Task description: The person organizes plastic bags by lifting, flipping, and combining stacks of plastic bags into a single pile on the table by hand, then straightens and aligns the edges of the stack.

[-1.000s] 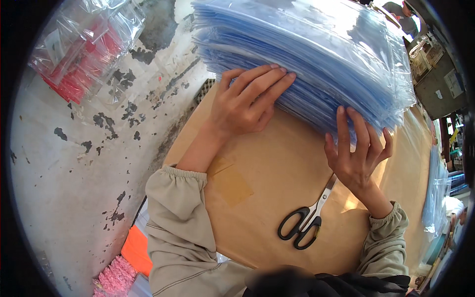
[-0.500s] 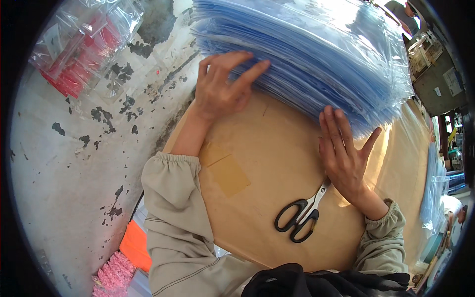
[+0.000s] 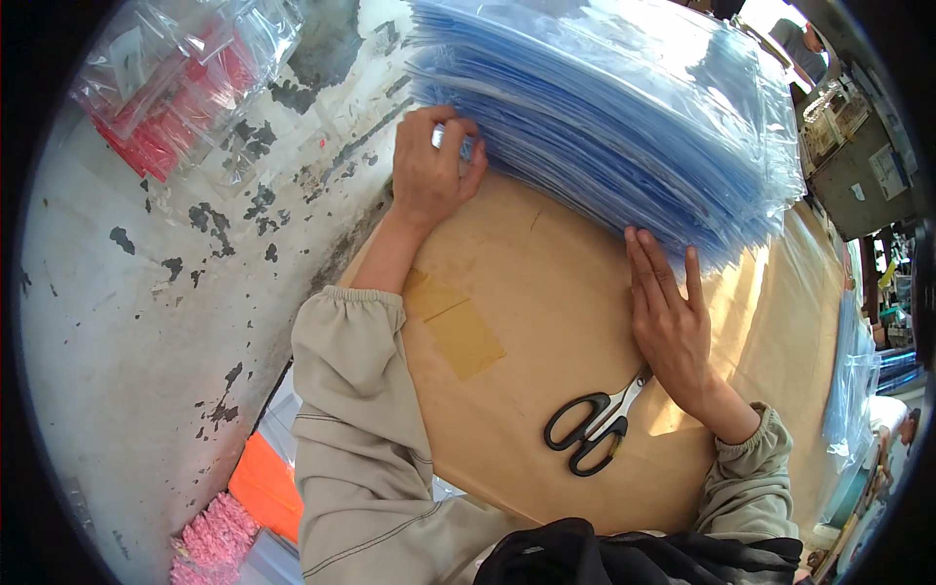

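Observation:
A thick stack of clear bluish plastic sheets (image 3: 604, 127) lies across the far part of the brown-covered table (image 3: 546, 322). My left hand (image 3: 432, 171) is at the left end of the stack's near edge, its fingers curled in around sheet edges. A shiny bit of plastic shows between those fingers; the fingertips are partly hidden. My right hand (image 3: 671, 317) rests with its fingers stretched out, tips against the near edge further right. Black-handled scissors (image 3: 595, 424) lie just left of my right wrist, the blade tip close to the hand.
Clear packets with red pieces (image 3: 185, 93) lie at the upper left on a worn, chipped whitish surface (image 3: 127, 322). Brown tape (image 3: 463, 336) is stuck on the table cover. Orange (image 3: 265, 486) and pink (image 3: 216, 541) items sit at the lower left. A person (image 3: 801, 49) is at the far right.
My left hand's fingers have curled in from being spread over the stack's edge. My right hand has shifted slightly, its thumb closer in. The view has moved a little.

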`<state>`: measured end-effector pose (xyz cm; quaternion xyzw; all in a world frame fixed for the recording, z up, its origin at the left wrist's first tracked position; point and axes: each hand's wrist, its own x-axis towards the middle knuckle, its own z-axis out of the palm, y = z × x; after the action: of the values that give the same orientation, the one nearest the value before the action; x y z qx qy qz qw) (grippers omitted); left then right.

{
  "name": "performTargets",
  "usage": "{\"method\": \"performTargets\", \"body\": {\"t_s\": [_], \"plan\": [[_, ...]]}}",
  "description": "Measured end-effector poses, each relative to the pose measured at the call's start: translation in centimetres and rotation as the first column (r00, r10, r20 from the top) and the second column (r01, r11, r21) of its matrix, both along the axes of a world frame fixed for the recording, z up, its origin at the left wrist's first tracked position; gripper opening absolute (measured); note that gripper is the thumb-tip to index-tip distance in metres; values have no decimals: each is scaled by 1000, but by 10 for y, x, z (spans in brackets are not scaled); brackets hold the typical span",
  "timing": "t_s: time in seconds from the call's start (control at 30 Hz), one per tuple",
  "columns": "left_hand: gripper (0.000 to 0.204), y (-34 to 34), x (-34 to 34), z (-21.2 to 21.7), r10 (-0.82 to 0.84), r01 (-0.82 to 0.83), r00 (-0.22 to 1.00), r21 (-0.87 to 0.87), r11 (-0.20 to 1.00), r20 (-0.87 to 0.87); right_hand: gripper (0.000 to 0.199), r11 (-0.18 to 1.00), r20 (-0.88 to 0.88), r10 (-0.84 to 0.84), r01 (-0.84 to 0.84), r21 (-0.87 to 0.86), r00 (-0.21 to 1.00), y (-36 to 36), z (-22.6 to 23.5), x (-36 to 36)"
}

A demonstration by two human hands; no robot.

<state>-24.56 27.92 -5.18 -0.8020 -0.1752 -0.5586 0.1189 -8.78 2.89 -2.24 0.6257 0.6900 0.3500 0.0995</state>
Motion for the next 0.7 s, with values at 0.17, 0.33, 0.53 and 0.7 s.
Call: {"method": "performTargets", "body": {"t_s": [0.17, 0.33, 0.53, 0.7], "plan": [[18, -20, 2, 9, -212, 285, 925, 206, 936, -315, 28, 999, -31, 14, -15, -32, 999, 0, -2, 3], [29, -31, 5, 10, -214, 320, 881, 198, 926, -421, 32, 999, -82, 19, -21, -31, 996, -2, -2, 7], [32, -41, 9, 9, -240, 345, 875, 196, 918, -420, 35, 999, -44, 30, -32, -41, 999, 0, -4, 9], [30, -50, 10, 11, -257, 336, 889, 159, 928, -378, 39, 994, -29, -37, 34, -108, 999, -3, 0, 4]]}}
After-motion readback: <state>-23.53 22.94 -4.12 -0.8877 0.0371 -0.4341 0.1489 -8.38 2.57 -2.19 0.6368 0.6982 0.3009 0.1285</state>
